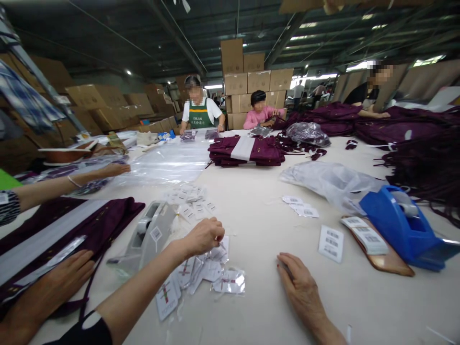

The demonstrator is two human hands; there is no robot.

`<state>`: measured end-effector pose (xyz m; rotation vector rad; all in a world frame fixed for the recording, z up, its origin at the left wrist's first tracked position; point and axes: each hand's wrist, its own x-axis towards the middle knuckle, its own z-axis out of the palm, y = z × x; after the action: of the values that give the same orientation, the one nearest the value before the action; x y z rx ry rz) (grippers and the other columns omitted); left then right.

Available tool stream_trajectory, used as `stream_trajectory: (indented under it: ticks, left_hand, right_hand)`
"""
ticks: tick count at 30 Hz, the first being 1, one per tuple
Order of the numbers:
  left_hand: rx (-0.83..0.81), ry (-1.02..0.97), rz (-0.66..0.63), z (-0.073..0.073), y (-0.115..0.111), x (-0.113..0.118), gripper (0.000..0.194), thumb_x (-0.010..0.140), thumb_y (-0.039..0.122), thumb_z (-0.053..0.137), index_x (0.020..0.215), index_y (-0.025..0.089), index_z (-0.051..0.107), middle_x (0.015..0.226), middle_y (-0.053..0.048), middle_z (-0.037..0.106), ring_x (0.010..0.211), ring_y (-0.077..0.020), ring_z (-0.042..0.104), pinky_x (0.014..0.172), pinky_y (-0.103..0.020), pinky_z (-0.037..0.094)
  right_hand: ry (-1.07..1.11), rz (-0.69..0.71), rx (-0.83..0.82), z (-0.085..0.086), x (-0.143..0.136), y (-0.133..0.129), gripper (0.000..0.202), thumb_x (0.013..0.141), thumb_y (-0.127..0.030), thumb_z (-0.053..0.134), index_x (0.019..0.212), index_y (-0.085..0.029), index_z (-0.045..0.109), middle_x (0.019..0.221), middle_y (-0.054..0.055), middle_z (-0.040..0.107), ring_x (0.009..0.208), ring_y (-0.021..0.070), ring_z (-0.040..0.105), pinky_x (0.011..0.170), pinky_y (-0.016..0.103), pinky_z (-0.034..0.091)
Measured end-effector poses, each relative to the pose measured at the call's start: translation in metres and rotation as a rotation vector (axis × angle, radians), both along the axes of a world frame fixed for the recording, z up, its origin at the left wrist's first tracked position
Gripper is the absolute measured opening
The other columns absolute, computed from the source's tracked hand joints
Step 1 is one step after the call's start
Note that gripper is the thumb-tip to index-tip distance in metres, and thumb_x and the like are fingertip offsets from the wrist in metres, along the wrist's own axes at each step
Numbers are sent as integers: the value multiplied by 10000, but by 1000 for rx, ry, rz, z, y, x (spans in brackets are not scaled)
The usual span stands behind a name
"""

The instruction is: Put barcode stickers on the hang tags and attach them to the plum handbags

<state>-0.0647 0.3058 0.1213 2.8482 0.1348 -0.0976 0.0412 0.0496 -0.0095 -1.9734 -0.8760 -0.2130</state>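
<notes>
My left hand reaches over a pile of white hang tags, some in clear plastic sleeves. Its fingers are curled and pressed together at the pile's far edge; what they pinch is hidden. My right hand rests on the white table with fingers stretched and holds nothing I can see. Beyond it lies a barcode sticker sheet. A grey tape dispenser stands left of my left hand, and more small tags are heaped behind it.
A blue tape dispenser stands right, beside a brown phone-shaped case with labels on it. At left, a co-worker's hand lies on a folded maroon garment. Another maroon stack and clear bags lie farther back, near other people.
</notes>
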Motion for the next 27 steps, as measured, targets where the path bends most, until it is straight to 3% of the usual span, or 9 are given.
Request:
stream_trajectory:
  ticks: [3, 7, 8, 10, 13, 16, 19, 22, 27]
  left_hand:
    - [-136, -130, 127, 20, -10, 3, 57, 710, 176, 555, 665, 168, 520, 719, -3, 581, 741, -144, 524, 681, -261, 395]
    - [-911, -197, 348, 30, -50, 11, 200, 633, 295, 623, 644, 156, 480, 564, 35, 519, 532, -107, 484, 535, -238, 379]
    - [-1080, -171, 363, 29, -63, 13, 244, 586, 305, 666, 627, 151, 481, 546, 37, 514, 513, -102, 476, 522, -237, 374]
    - [-1262, -119, 351, 21, -90, 15, 301, 531, 315, 721, 604, 139, 488, 539, 31, 521, 506, -95, 474, 515, -231, 366]
    - [-1439, -69, 332, 1, -123, 14, 354, 501, 309, 764, 678, 135, 511, 598, 8, 583, 552, -105, 511, 529, -219, 366]
    - [-1512, 48, 307, -22, -147, 7, 371, 556, 372, 739, 739, 120, 539, 646, -37, 641, 560, -115, 552, 526, -211, 357]
    - [-1462, 155, 345, -40, -163, 0, 394, 641, 499, 634, 641, 122, 521, 511, -32, 605, 408, -89, 502, 441, -199, 288]
    - [-1426, 205, 387, -47, -173, -5, 445, 592, 569, 620, 618, 142, 497, 443, 7, 552, 338, -70, 425, 394, -194, 287]
    - [-1370, 197, 411, -54, -180, -9, 456, 573, 591, 586, 610, 146, 491, 437, 19, 526, 334, -58, 392, 382, -188, 302]
  right_hand:
    - [196, 28, 51, 17, -3, 0, 306, 781, -433, 515, 904, -194, 661, 978, 103, 666, 923, 250, 613, 840, 419, 490]
    - [506, 124, 183, 66, -17, -2, 384, 757, -480, 550, 1015, -209, 639, 1027, 89, 658, 950, 239, 602, 827, 359, 484]
    - [548, 146, 234, 78, -23, -2, 392, 743, -479, 574, 1021, -209, 634, 1016, 84, 659, 940, 234, 598, 821, 346, 478]
    - [647, 161, 324, 94, -32, -3, 345, 716, -465, 619, 925, -193, 654, 883, 59, 671, 824, 207, 601, 752, 308, 475]
    - [841, 85, 443, 99, -38, -8, 285, 695, -451, 649, 700, -166, 641, 631, 6, 608, 612, 142, 529, 599, 250, 438]
    - [912, -74, 555, 89, -38, -20, 275, 658, -429, 690, 636, -163, 623, 566, -22, 550, 566, 109, 457, 556, 219, 393]
    - [950, -150, 604, 82, -38, -32, 265, 633, -413, 716, 659, -165, 628, 570, -33, 540, 563, 94, 428, 549, 203, 369]
    - [1086, -120, 616, 80, -40, -37, 288, 605, -416, 736, 684, -158, 634, 551, -33, 538, 523, 89, 424, 505, 205, 357]
    - [1238, -122, 731, 76, -49, -32, 313, 543, -382, 777, 555, -151, 565, 472, -51, 487, 444, 77, 397, 428, 202, 327]
